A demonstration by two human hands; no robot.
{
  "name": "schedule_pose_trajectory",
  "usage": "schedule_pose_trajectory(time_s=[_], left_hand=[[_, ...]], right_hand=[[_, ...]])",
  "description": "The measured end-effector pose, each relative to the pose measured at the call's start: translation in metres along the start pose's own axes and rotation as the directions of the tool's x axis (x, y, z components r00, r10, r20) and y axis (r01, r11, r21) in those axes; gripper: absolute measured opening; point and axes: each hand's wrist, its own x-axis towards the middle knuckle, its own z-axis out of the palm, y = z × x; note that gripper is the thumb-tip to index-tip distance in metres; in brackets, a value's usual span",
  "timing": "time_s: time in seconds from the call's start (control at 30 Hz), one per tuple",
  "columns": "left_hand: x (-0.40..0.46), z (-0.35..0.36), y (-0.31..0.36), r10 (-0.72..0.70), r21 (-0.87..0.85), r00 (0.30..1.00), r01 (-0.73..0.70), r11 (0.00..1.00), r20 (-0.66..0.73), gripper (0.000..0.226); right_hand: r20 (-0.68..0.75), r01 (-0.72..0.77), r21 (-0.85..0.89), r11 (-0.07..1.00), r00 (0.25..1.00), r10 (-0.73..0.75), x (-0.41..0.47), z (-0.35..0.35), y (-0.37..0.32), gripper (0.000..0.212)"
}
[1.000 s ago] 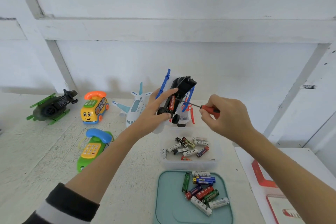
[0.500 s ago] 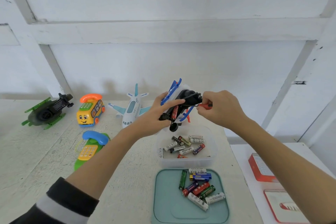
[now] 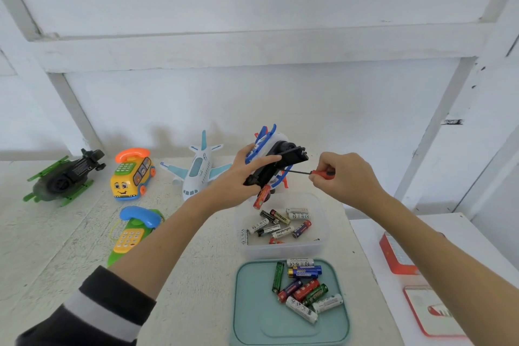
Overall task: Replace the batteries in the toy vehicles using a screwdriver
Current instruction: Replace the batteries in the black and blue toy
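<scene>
Since half a second ago, a red battery (image 3: 261,196) has slid out of the toy helicopter (image 3: 276,161) above the clear tub (image 3: 283,248). Left hand (image 3: 241,177) grips the helicopter; right hand (image 3: 341,177) pinches the screwdriver (image 3: 311,173). Falling tilted, the battery might bounce past the tub.

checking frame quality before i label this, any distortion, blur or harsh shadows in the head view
Head view: wide-angle bend curves the white wall beams near the edges; light is soft and even, with faint shadows behind the white toy airplane; battery labels in the clear plastic tub read sharply; the red battery under the blue-and-black toy vehicle looks slightly smeared.
</scene>
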Motion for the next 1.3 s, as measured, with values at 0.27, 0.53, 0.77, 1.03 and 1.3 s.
schedule_pose_trajectory(time_s=[0.27, 0.53, 0.77, 1.03, 1.3], left_hand=[[-0.002, -0.001, -0.006, -0.008, -0.049, 0.999, 0.006, 0.999, -0.051, 0.078], [-0.014, -0.005, -0.014, -0.057, -0.255, 0.982, 0.008, 0.967, -0.183, 0.079], [-0.048, -0.013, -0.028, -0.143, -0.459, 0.916, -0.048, 0.887, -0.374, 0.073], [-0.090, -0.019, -0.048, -0.270, -0.581, 0.813, -0.100, 0.807, -0.516, 0.071], [-0.115, -0.033, -0.048, -0.326, -0.626, 0.742, -0.158, 0.763, -0.585, 0.075]], right_hand=[[-0.022, 0.033, 0.005, 0.999, 0.999, -0.033, -0.004, 0.005, -0.001, 0.017], [-0.004, 0.105, 0.020, 0.994, 0.994, -0.105, -0.002, 0.011, -0.011, 0.012], [0.016, 0.134, 0.163, 0.978, 0.990, -0.138, -0.006, 0.032, -0.036, 0.007], [0.109, 0.175, 0.229, 0.958, 0.973, -0.204, -0.024, 0.070, -0.077, 0.007], [0.251, 0.361, 0.341, 0.868, 0.855, -0.455, -0.036, 0.110, -0.085, 0.015]])
